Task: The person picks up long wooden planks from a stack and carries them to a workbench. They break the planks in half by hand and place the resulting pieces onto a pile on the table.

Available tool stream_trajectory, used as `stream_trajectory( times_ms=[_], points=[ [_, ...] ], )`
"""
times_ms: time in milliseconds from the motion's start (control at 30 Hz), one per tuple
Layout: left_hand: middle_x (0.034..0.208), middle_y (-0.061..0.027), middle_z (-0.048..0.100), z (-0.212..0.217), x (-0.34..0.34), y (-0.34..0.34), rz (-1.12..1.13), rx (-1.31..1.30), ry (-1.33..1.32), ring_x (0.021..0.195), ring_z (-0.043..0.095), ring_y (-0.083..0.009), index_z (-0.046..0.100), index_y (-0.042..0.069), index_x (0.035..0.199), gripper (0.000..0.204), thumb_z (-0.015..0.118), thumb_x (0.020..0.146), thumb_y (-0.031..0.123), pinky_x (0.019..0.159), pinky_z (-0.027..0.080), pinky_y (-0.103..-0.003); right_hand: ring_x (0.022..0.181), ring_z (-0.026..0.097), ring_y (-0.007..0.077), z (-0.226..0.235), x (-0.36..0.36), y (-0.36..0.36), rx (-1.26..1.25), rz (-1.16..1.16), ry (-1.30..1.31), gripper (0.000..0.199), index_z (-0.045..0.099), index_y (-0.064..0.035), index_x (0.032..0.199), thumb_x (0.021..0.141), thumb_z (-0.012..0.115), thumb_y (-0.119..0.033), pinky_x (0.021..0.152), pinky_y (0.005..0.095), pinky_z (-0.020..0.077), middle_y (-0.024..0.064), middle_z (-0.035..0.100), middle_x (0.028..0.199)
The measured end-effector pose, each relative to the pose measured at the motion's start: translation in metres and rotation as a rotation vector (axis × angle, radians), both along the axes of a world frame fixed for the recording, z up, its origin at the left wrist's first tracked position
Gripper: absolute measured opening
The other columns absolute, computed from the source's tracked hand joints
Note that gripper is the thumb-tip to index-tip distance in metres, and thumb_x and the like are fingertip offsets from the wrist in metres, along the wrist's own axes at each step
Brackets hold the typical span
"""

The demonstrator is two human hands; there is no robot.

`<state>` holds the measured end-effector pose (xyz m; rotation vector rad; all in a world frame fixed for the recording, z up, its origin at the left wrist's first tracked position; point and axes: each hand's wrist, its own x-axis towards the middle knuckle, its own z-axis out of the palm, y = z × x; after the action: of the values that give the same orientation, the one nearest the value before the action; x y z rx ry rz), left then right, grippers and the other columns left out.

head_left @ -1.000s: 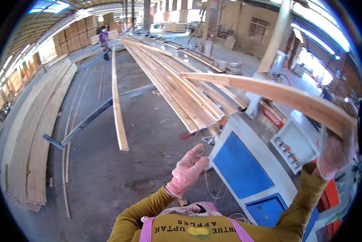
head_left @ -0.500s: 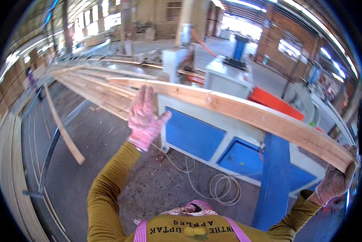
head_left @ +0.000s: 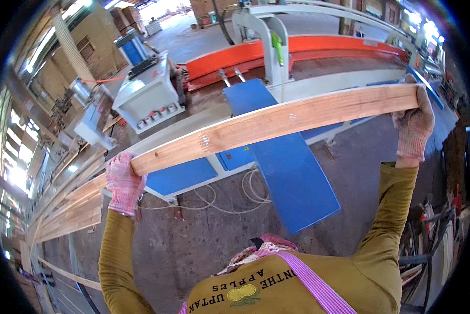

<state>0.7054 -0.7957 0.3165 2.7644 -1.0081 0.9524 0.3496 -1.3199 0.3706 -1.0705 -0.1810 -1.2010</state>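
Observation:
A long, narrow wooden board (head_left: 276,121) with small knots spans the view in front of me, held up above the machine's front edge. My left hand (head_left: 125,183), in a pink-and-white knitted glove, is closed round it at the left. Its fingers lie over the top, and the board seems to run on behind the hand. At the board's right end, my right hand (head_left: 417,125), in a paler, soiled glove, wraps round the end; some of its fingers are hidden behind the wood.
Beneath the board stands a white machine with blue panels (head_left: 180,177) and a blue support plate (head_left: 297,183). Behind lies a long orange beam (head_left: 224,60). A white control box (head_left: 146,99) stands left of it. More boards (head_left: 72,220) are stacked at left; a cable (head_left: 208,204) lies on the floor.
The view has turned to the right. My left hand, spread against the board before, is now closed on it. My right hand keeps the end, and the board has swung with its right end farther from me.

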Motion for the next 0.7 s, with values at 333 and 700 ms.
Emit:
stream_trajectory(
  times_ms=[333, 700],
  points=[
    [0.092, -0.0146, 0.069, -0.006, -0.131, -0.239, -0.361, 0.592, 0.624, 0.089, 0.068, -0.0332, 0.062, 0.011, 0.104, 0.058, 0.071, 0.071, 0.059, 0.076, 0.053, -0.042, 0.111, 0.060, 0.0257, -0.132, -0.227, -0.245, -0.058, -1.181, 0.699, 0.046, 0.060, 0.0007, 0.122, 0.089, 0.066, -0.030, 0.096, 0.0378, 0.0472, 0.0125, 0.062, 0.121],
    [0.102, -0.0148, 0.067, -0.088, -0.086, -0.218, -0.337, 0.629, 0.755, 0.093, 0.067, -0.0326, 0.061, 0.009, 0.114, 0.072, 0.076, 0.066, 0.061, 0.082, 0.052, -0.041, 0.089, 0.064, 0.0298, -0.146, -0.138, -0.167, -1.576, -0.720, 1.465, 0.028, 0.068, -0.0143, 0.097, 0.093, 0.051, -0.036, 0.079, 0.0424, 0.0487, 0.0076, 0.068, 0.100]
  ],
)
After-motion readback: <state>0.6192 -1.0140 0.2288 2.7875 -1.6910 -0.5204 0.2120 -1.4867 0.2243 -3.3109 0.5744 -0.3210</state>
